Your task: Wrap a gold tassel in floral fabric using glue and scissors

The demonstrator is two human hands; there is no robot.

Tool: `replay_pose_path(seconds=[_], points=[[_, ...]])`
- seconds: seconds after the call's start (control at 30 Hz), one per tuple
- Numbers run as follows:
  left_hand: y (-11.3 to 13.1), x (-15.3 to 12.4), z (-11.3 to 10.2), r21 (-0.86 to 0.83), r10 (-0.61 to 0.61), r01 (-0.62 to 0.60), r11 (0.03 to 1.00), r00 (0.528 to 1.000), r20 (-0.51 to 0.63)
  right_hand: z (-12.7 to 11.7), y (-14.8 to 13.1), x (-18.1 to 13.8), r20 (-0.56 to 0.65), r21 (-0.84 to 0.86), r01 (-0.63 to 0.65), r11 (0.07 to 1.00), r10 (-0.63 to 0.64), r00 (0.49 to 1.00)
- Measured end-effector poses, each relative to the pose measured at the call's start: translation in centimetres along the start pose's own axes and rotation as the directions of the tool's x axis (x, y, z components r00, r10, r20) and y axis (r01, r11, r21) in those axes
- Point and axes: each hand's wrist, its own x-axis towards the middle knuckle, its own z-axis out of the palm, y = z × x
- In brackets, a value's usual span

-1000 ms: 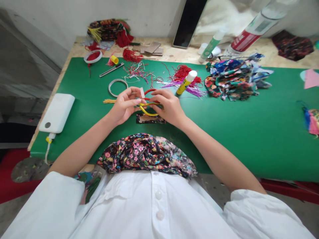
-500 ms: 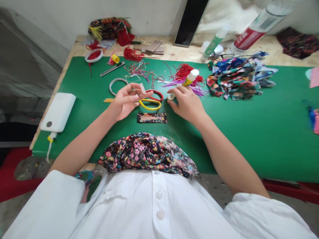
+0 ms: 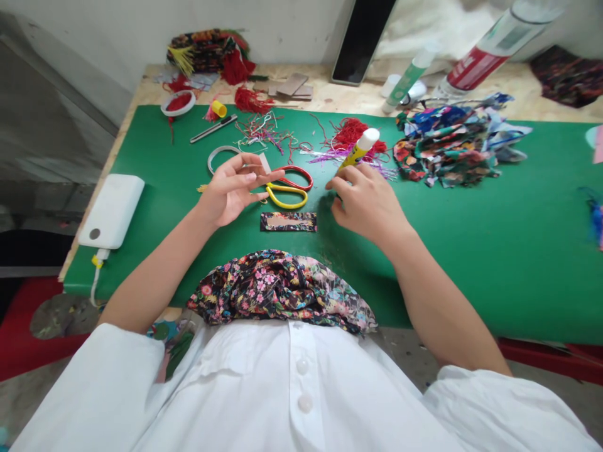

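- I'm seeing scissors (image 3: 288, 188) showing one red loop, one yellow.
- Small tab (image 3: 264, 163) is showing off-white.
- Glue stick (image 3: 362, 147) is showing yellow body, white cap.
- I'm reading the small strip (image 3: 288, 221) as black floral, tan centre.
- Bunched cloth (image 3: 271, 285) is showing pink flowers on black, paler at right.
- Mat (image 3: 461, 251) is showing plain green.
- Power bank (image 3: 113, 210), shirt (image 3: 254, 389): I'm logging both white from here.

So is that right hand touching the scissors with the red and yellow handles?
Apart. The head view shows bare green mat between the right hand and the scissors.
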Motion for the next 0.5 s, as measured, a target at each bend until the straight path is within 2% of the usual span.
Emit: replay_pose_path(seconds=[0.1, 0.2, 0.33, 0.4, 0.5], points=[[-1.0, 0.3, 0.2, -0.042, 0.021, -0.021, 0.999, 1.0, 0.009, -0.8, -1.2, 0.2, 0.087, 0.076, 0.104, 0.992, -0.111, 0.99], [-1.4, 0.5, 0.2, 0.004, 0.004, -0.004, 1.0, 1.0, 0.011, -1.1, -2.1, 0.1, 0.138, 0.124, 0.154, 0.98, -0.171, 0.976], [-0.4, 0.5, -0.7, 0.311, -0.051, 0.055, 0.949, 0.998, -0.022, -0.8, -2.3, 0.0, 0.151, 0.129, 0.201, 0.971, -0.22, 0.964], [0.3, 0.3, -1.3, 0.485, -0.135, 0.099, 0.869, 0.99, 0.038, -0.7, -2.2, 0.0, 0.145, 0.155, 0.219, 0.963, -0.242, 0.959], [1.0, 0.0, -2.0, 0.607, -0.307, 0.147, 0.781, 0.937, 0.168, -0.6, -2.2, 0.1, 0.145, 0.179, 0.234, 0.956, -0.261, 0.954]])
